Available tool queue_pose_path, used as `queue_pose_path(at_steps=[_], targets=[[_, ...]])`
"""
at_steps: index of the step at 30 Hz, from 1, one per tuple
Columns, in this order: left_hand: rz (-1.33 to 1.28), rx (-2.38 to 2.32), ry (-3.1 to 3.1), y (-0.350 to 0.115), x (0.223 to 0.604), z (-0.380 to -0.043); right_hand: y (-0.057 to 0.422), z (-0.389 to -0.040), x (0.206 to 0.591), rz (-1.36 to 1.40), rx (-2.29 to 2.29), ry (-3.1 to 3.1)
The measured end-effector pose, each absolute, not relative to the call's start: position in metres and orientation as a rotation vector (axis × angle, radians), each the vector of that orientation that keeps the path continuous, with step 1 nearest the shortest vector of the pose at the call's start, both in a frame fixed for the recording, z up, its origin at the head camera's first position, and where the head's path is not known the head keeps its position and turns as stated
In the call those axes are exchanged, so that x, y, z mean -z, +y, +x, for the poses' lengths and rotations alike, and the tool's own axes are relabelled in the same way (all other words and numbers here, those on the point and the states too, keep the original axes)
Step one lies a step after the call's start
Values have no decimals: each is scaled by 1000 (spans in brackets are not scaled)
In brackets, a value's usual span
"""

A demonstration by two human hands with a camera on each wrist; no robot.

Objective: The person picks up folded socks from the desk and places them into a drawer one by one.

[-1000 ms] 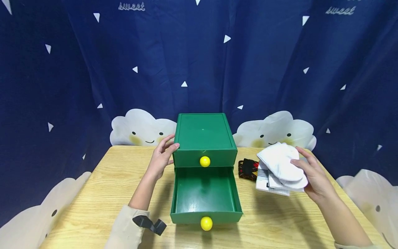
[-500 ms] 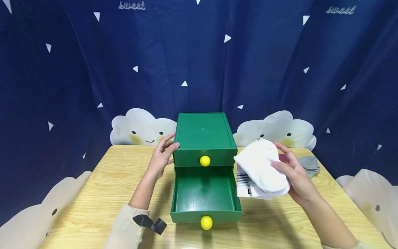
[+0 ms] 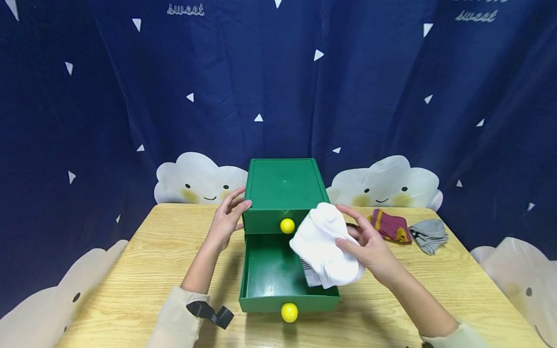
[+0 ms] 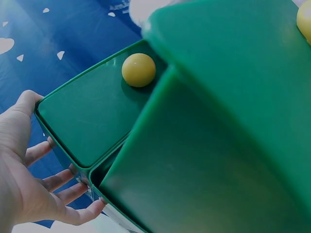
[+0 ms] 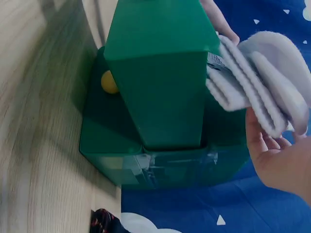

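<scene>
A green drawer cabinet (image 3: 285,183) with yellow ball knobs stands on the table, with one drawer (image 3: 270,275) pulled out below the top drawer (image 3: 261,221). At the cabinet's left side, my left hand (image 3: 224,224) rests its fingertips on the edge, thumb near the top; the fingers (image 4: 73,191) look spread in the left wrist view. My right hand (image 3: 370,246) pinches a folded bundle of white socks (image 3: 324,246) between thumb and fingers. The bundle is over the right part of the open drawer, with a grey-striped cuff hanging inward. It hides the drawer's right wall.
Right of the cabinet lie folded maroon and yellow socks (image 3: 391,226) and folded grey socks (image 3: 429,235). Dark patterned socks (image 5: 104,222) are mostly hidden behind my right hand in the head view. A dark blue curtain (image 3: 283,87) hangs behind the table.
My right hand has carried the white socks leftward from the table's right side to over the open drawer, uncovering the maroon and grey socks. My left hand stays on the cabinet.
</scene>
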State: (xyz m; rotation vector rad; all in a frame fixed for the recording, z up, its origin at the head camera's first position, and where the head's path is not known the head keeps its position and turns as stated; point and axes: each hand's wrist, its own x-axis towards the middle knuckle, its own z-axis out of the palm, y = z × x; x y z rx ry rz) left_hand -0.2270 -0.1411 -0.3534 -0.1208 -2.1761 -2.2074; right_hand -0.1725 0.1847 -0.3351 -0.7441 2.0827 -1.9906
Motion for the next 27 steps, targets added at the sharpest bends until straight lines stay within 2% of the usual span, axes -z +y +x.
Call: queue_pose_path(at_steps=[13,27], targets=[[-116,2215,-2163,-141,354,-229,141,-182,339,-1037,1466,2368],[-113,2202,-2160,-140,356,-228,107,-196,362,-1075,1129,2440]])
